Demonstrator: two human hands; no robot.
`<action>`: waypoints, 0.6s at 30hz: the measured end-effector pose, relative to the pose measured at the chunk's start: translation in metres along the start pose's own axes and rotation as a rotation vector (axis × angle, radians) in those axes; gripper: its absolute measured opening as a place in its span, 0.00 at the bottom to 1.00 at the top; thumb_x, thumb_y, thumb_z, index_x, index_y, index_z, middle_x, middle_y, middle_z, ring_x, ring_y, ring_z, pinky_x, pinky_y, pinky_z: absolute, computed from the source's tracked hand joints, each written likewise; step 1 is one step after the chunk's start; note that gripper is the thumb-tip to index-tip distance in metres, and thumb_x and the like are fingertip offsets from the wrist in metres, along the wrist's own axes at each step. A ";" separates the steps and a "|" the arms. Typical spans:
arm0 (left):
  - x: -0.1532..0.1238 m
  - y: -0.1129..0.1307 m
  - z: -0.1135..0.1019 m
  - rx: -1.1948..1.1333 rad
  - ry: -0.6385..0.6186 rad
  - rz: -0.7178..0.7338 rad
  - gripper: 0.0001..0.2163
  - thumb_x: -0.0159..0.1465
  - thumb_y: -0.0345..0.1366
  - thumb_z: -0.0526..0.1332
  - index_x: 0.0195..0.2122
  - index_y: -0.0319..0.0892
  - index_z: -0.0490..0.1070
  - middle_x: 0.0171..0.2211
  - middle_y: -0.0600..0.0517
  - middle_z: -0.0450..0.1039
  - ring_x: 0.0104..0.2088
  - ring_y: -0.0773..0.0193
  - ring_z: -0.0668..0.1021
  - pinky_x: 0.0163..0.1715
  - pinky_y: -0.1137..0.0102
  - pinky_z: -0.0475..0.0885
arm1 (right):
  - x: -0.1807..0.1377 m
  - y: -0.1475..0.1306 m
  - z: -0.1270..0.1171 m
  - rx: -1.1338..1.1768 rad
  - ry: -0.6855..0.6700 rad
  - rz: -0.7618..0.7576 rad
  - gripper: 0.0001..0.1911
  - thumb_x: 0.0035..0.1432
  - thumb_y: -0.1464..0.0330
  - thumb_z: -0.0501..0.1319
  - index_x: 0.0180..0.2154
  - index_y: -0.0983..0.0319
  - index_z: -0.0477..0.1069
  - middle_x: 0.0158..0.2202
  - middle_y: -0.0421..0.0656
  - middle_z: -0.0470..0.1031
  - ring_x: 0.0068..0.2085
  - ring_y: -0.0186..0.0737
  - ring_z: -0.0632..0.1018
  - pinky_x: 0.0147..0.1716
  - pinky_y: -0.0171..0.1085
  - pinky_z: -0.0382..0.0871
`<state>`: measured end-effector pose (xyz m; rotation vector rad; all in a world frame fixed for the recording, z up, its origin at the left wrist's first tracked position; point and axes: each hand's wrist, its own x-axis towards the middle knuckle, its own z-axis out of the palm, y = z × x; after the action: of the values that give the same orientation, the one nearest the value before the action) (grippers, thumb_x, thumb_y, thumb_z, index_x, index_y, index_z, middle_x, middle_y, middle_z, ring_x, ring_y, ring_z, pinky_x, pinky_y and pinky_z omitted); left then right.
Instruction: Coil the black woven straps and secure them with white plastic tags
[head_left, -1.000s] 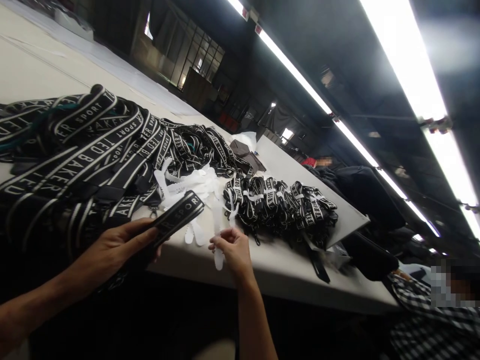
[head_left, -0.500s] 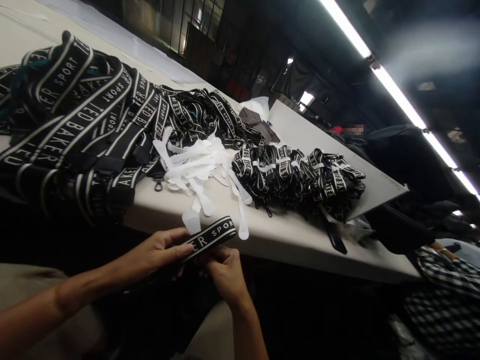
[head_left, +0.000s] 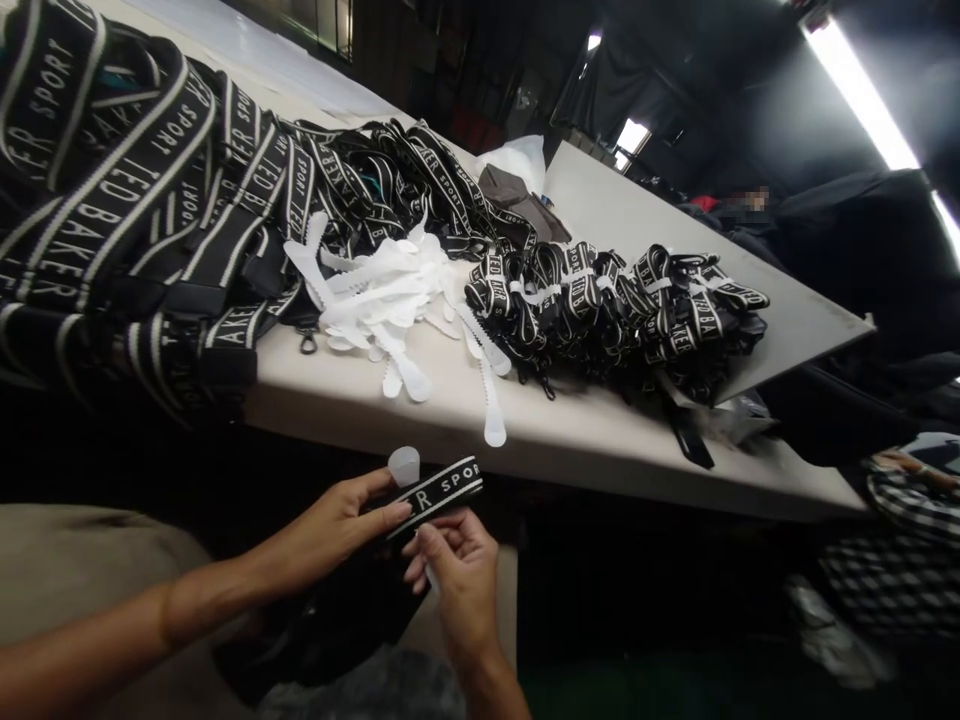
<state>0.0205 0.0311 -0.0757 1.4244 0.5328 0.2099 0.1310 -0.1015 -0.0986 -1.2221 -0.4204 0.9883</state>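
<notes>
A large heap of loose black woven straps with white lettering (head_left: 142, 190) covers the bench's left end; the left hand (head_left: 337, 520) and right hand (head_left: 454, 560) pinch a folded strap (head_left: 439, 488) with a white plastic tie (head_left: 405, 465) below the near edge. Spare white ties (head_left: 382, 300) lie mid-bench and tied strap bundles (head_left: 622, 305) to their right, so judging by the piles, most straps remain unbundled.

Bare table edge (head_left: 600, 450) lies open below white ties (head_left: 382, 300), between loose straps (head_left: 135, 200) and bundles (head_left: 622, 310).
</notes>
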 end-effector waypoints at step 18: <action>0.011 -0.031 0.011 -0.095 0.029 -0.203 0.23 0.58 0.48 0.67 0.48 0.39 0.68 0.37 0.49 0.76 0.28 0.61 0.76 0.26 0.71 0.72 | -0.004 0.013 -0.034 -0.608 -0.117 -0.362 0.13 0.64 0.69 0.57 0.44 0.53 0.79 0.38 0.44 0.78 0.38 0.41 0.78 0.42 0.40 0.73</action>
<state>0.0297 0.0216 -0.1082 1.2669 0.6788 0.0922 0.1484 -0.1243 -0.1212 -1.5559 -1.0499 0.6323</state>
